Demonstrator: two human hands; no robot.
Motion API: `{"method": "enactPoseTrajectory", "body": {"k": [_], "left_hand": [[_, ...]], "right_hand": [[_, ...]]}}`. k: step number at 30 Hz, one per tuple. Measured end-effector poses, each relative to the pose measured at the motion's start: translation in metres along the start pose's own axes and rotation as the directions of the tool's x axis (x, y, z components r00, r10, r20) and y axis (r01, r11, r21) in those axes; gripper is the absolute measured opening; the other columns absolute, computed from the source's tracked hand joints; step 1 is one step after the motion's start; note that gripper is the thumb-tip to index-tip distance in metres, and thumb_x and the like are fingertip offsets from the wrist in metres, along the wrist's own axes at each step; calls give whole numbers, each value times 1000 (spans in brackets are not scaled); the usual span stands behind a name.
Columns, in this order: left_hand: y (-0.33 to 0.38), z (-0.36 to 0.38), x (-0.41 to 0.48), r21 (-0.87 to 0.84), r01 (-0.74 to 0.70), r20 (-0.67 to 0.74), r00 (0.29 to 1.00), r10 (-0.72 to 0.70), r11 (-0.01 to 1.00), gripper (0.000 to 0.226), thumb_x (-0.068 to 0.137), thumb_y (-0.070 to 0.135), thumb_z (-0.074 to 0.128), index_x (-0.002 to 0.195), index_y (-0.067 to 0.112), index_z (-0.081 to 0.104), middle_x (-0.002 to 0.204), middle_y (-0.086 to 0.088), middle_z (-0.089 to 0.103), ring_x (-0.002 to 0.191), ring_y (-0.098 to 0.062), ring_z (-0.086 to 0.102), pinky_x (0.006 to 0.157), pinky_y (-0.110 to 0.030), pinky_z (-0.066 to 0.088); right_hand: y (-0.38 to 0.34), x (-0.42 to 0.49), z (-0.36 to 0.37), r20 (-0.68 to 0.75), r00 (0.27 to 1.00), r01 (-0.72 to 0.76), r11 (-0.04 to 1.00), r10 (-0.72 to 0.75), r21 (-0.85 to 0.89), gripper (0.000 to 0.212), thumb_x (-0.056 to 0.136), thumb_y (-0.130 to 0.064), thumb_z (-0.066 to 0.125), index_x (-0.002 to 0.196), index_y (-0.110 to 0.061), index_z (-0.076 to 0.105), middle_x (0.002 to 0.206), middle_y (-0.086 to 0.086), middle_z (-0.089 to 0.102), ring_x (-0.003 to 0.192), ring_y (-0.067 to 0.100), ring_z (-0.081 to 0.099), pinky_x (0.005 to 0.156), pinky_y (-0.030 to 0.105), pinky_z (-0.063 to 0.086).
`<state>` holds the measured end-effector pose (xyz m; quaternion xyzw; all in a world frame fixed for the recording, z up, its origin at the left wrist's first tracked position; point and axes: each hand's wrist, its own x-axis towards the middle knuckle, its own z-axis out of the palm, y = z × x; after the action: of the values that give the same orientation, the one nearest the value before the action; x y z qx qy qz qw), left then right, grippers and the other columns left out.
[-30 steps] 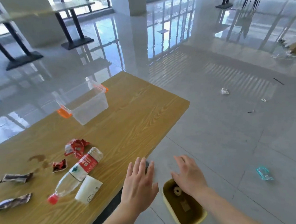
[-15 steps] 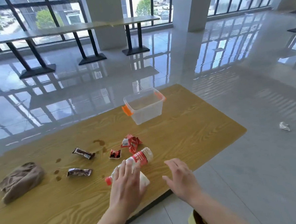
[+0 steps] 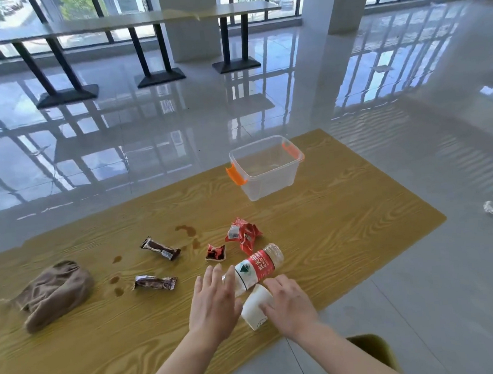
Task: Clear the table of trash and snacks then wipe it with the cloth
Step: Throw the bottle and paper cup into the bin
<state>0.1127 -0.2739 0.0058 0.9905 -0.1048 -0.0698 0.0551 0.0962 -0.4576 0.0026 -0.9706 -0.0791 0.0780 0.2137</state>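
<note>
Worktop (image 3: 345, 238): one bottle (image 3: 255, 269), one paper cup (image 3: 255, 309), two red wrappers, two brown wrappers, one cloth (image 3: 54, 292), one tub (image 3: 266, 168). Left hand (image 3: 214, 301) open over bottle; right hand (image 3: 288, 303) open on cup.

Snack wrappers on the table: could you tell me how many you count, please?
4. Two dark wrappers lie left of centre, a small red wrapper and a crumpled red wrapper beyond the bottle. The hands might hide more.
</note>
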Motion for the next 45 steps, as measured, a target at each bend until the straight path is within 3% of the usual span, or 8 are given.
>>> {"method": "enactPoseTrajectory", "body": {"k": [5, 11, 15, 21, 29, 34, 38, 45], "left_hand": [[-3, 7, 13, -50, -3, 43, 999, 5, 999, 74, 91, 43, 51, 153, 21, 15, 154, -9, 29, 143, -28, 24, 116, -43, 26], [-7, 11, 16, -125, -16, 99, 995, 29, 992, 75, 92, 38, 58, 152, 26, 16, 135, 0, 46, 113, -20, 52, 89, -32, 46], [-8, 12, 15, -143, -21, 93, 995, 34, 990, 69, 92, 26, 57, 152, 25, 22, 123, -3, 51, 102, -20, 54, 83, -31, 50], [-9, 10, 2, -250, 9, 69, 998, 8, 968, 76, 85, 34, 67, 149, 29, 27, 115, 1, 53, 96, -15, 53, 75, -28, 50], [19, 2, -11, -296, -9, 10, 1000, 13, 955, 81, 81, 37, 68, 150, 30, 26, 116, 3, 52, 97, -14, 52, 72, -26, 49], [61, -5, -6, -313, -83, -33, 996, 77, 946, 79, 81, 36, 67, 150, 29, 28, 114, 2, 53, 95, -15, 52, 70, -28, 51], [104, -4, -2, -320, -166, -51, 986, 158, 933, 78, 82, 37, 65, 149, 30, 26, 115, 3, 53, 97, -16, 52, 72, -29, 51], [193, 16, -2, -329, -341, -26, 936, 352, 881, 78, 81, 40, 63, 150, 31, 27, 121, 2, 53, 106, -17, 53, 75, -23, 43]], "right_hand": [[-4, 8, 9, 45, 998, -42, 999, 42, -14, 34, 94, -39, 56, 122, -21, 49, 121, 2, 51, 110, 21, 47, 98, 29, 39], [-4, 8, 13, 45, 996, -76, 997, 76, 8, 27, 95, -31, 58, 118, -21, 50, 114, 1, 53, 105, 19, 50, 90, 26, 40], [-2, 6, 14, 45, 991, -132, 990, 130, 48, 24, 92, -29, 62, 112, -19, 53, 111, 1, 55, 105, 20, 53, 87, 28, 41], [9, -3, 5, 15, 979, -205, 972, 205, 110, 25, 92, -25, 61, 115, -17, 61, 110, 2, 64, 103, 22, 58, 85, 31, 46], [38, -30, -23, -101, 964, -231, 963, 246, 140, 29, 92, -22, 64, 121, -16, 65, 112, 0, 71, 107, 19, 63, 87, 28, 46], [64, -54, -48, -193, 944, -248, 961, 268, 122, 34, 93, -20, 64, 127, -18, 63, 118, -1, 70, 109, 17, 63, 89, 28, 49], [91, -84, -62, -249, 924, -287, 957, 290, 51, 34, 95, -22, 60, 128, -22, 62, 116, -1, 70, 104, 17, 65, 82, 25, 48], [149, -146, -69, -264, 824, -490, 865, 501, 109, 24, 93, -23, 61, 116, -22, 68, 110, 0, 72, 97, 19, 66, 79, 25, 48]]}}
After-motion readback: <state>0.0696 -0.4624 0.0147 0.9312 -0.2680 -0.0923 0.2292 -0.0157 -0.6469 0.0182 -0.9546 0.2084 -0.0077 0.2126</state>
